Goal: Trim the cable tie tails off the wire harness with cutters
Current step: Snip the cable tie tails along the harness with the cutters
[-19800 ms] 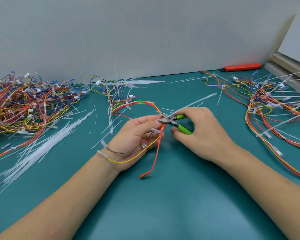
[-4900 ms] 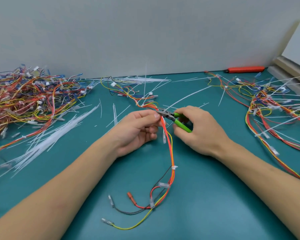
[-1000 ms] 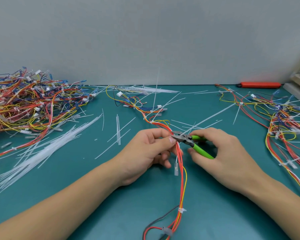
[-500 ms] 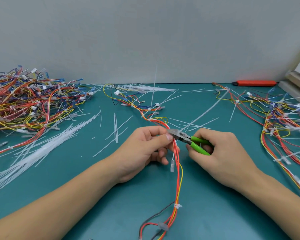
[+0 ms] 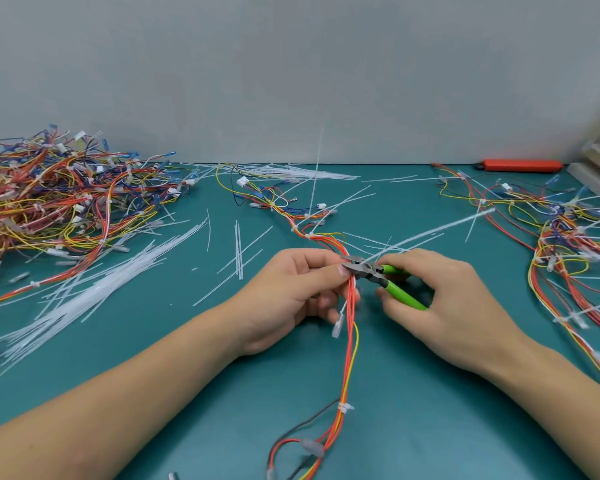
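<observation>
Pinching wire harness [image 5: 350, 306] taut in left hand [image 5: 291, 296] over teal counter [image 5: 430, 427] so cable tie tail [image 5: 430, 233] sticks out clear; right hand [image 5: 444, 303] squeezing green-handled cutters [image 5: 378, 275], blades at tail base, probably for flush cut.

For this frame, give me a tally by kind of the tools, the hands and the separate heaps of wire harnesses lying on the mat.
Green-handled cutters: 1, gripped by the right hand
Orange-handled tool by the wall: 1
Hands: 2, the left hand pinching the wire harness
Harness heaps: 2, the left heap and the right heap
Total: 6
</observation>
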{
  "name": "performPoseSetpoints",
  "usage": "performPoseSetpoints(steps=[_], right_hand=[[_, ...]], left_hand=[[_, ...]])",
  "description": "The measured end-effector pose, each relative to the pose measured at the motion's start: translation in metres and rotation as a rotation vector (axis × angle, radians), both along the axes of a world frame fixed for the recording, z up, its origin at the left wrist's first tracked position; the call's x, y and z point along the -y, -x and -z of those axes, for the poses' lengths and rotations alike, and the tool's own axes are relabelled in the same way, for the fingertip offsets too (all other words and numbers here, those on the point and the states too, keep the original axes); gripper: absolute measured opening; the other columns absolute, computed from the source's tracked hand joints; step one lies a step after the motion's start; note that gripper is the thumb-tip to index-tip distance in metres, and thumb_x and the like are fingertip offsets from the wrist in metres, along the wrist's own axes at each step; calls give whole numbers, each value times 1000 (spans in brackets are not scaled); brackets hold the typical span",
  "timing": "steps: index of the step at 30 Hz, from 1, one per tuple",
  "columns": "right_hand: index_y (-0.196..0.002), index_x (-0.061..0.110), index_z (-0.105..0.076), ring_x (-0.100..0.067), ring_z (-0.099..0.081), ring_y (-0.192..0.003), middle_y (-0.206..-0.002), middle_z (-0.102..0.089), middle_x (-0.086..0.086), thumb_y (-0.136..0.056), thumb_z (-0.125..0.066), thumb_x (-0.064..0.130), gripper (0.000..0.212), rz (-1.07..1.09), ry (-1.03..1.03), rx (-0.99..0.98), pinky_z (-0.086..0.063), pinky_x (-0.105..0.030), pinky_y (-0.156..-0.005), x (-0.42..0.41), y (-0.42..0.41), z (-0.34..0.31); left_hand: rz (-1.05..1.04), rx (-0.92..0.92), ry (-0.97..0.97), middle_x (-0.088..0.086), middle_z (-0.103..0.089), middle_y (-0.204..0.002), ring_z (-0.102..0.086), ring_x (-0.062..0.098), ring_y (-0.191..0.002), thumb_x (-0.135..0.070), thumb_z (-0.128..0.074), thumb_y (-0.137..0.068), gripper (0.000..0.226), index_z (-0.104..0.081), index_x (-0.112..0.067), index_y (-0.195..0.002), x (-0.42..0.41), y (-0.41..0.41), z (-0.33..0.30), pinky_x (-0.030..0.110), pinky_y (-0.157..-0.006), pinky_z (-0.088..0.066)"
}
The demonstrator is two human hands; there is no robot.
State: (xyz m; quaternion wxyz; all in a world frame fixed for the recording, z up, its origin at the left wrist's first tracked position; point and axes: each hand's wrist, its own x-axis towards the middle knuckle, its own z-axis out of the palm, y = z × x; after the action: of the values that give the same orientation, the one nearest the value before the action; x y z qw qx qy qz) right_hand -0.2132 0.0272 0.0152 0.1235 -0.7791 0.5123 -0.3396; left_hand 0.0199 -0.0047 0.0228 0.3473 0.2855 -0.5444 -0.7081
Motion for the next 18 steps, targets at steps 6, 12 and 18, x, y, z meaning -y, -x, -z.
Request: performPoseSetpoints(steps=[6, 12, 18], right_hand=[[-104, 31, -73, -11, -62, -84, -86, -66, 11, -82, -80, 15, 28, -4, 14, 13, -48, -26, -74, 3, 3, 1], [-88, 30, -69, -19, -52, -68, -71, -58, 2, -85, -73, 21, 11, 17, -1, 85, -47, -39, -60, 3, 2, 5], [-105, 30, -72, -11, -62, -90, -92, -67, 11, -86, -80, 21, 22, 30, 13, 67, -52, -32, -80, 0, -1, 4]], left_hand=[[-11, 17, -8, 7, -68, -75, -42, 10, -56, -10, -57, -98, 19, -62, 5, -108, 0, 1, -1, 20, -58, -49], [9, -18, 1, 8, -68, -78, -43, 10, -57, -11, -57, -98, 12, -67, -6, -93, -1, -1, -1, 22, -58, -50], [1, -28, 3, 8, -69, -79, -45, 10, -58, -12, -59, -98, 12, -69, -5, -96, 1, -1, 2, 23, -59, -51]])
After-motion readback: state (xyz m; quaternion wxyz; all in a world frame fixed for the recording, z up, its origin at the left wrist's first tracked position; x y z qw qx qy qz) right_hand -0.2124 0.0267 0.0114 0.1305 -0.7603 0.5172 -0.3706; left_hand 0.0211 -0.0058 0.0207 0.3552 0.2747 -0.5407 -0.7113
